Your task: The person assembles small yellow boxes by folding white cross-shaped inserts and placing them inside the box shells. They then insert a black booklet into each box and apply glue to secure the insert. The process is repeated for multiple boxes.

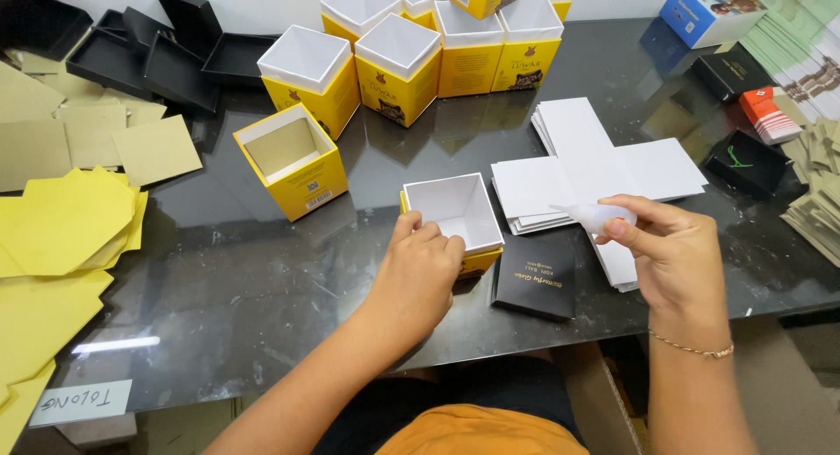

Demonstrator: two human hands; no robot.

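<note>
My left hand [420, 267] hides most of the yellow box's [479, 261] near wall, its fingers curled over the white-lined rim. A black sleeve [535, 276] lies just beside the box and white cross-shaped sheets [595, 166] behind. My right hand [674, 249] pinches a small clear glue bottle [597, 215], nozzle aimed toward the box.

Bright, even overhead light. Glossy dark stone tabletop [262, 271] mirrors yellow open-topped cardboard boxes [398, 66]; white glare streak near left front edge. Soft shadows. Focus sharp overall; slight wide-angle bending at edges; white cross-shaped paper sheets [586, 166] nearly overexposed.
</note>
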